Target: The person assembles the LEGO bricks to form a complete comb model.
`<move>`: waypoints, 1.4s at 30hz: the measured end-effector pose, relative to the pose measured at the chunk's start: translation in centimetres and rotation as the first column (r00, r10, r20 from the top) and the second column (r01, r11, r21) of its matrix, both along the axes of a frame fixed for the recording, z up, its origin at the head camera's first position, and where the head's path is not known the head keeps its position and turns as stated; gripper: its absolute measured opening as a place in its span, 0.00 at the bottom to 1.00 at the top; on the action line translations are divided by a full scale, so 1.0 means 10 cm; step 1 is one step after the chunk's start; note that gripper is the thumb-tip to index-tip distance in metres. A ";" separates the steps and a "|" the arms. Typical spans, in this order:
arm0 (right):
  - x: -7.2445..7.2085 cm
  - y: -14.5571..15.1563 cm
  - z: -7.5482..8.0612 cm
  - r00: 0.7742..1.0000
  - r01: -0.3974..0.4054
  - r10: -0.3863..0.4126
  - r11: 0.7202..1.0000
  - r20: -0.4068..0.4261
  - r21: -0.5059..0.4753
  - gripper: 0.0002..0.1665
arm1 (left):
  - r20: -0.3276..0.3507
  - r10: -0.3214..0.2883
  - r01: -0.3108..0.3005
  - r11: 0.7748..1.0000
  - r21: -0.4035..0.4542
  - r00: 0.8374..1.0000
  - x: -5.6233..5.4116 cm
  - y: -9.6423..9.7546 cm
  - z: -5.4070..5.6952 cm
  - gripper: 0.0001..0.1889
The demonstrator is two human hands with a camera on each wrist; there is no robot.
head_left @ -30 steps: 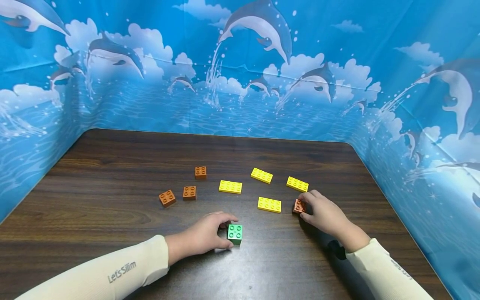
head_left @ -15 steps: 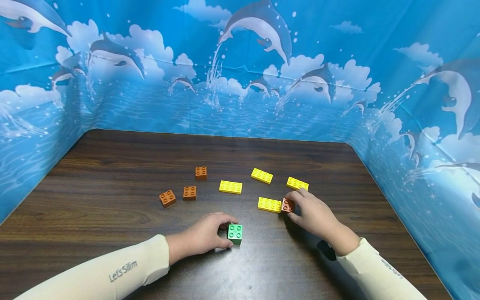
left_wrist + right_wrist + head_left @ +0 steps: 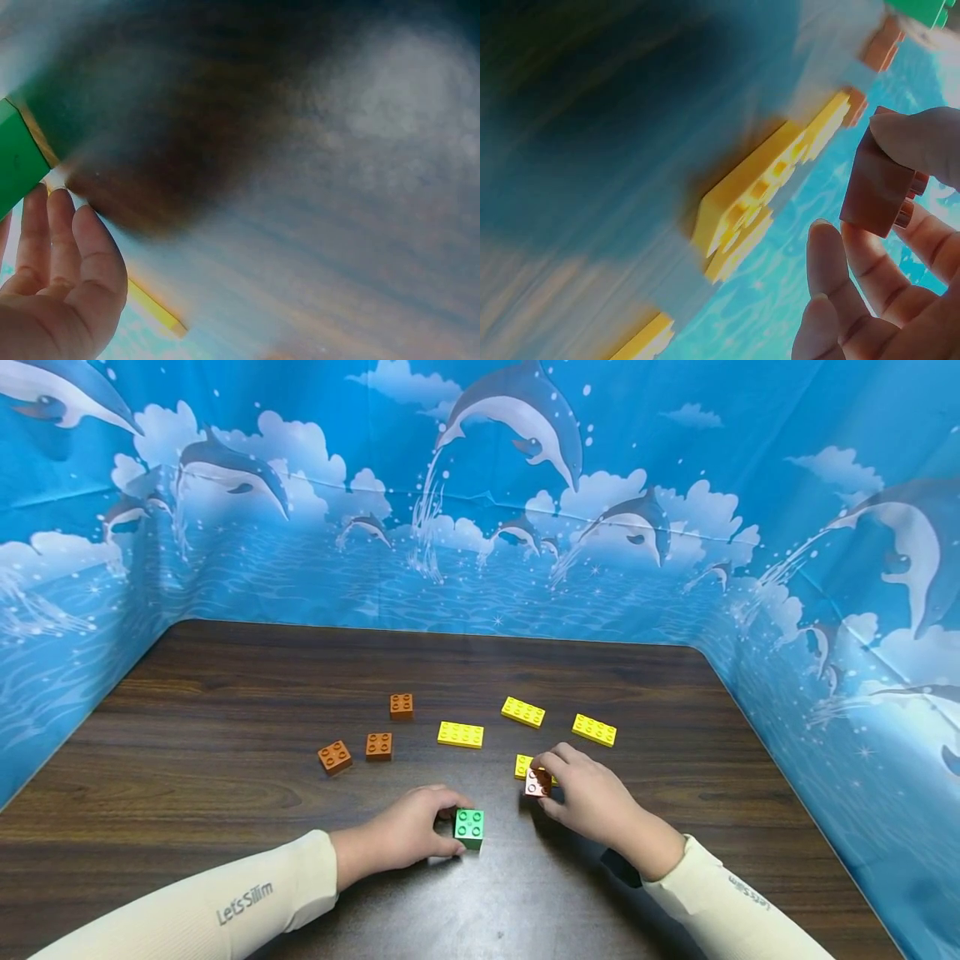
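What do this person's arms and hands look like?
The left sleeve and right sleeve are cream, with dark lettering on each. The left hand and right hand are gloveless. A black item, partly hidden, shows at the right wrist.

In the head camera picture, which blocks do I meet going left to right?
Turned brown 2x2 brick, nearer straight brown 2x2 brick, farthest brown 2x2 brick, green 2x2 brick, brown brick held by the right hand, rightmost yellow 2x4 plate. Other yellow plates overlap, so I left them out.
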State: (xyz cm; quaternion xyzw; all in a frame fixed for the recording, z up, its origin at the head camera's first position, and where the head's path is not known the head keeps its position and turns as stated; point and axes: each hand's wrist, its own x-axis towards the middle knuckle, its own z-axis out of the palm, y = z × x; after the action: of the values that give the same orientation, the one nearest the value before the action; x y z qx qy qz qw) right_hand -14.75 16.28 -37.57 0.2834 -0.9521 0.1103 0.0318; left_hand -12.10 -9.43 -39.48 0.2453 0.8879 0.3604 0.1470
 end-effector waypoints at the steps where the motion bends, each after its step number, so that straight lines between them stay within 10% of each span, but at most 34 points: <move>1: 0.01 -0.02 0.00 1.000 -0.013 0.013 1.000 -0.006 0.002 0.23 | -0.002 -0.001 0.001 1.000 0.000 1.000 0.00 0.00 0.00 0.22; 42: 0.30 -0.53 0.03 0.979 -0.189 0.194 0.980 0.070 -0.063 0.22 | -0.049 -0.012 0.011 0.999 -0.036 0.999 0.00 0.01 -0.03 0.16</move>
State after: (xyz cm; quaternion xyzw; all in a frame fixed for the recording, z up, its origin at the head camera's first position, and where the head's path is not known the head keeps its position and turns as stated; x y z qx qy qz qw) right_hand -11.79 11.02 -37.28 0.3684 -0.9174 0.1502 -0.0072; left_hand -12.12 -9.30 -39.75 0.2564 0.8961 0.3374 0.1315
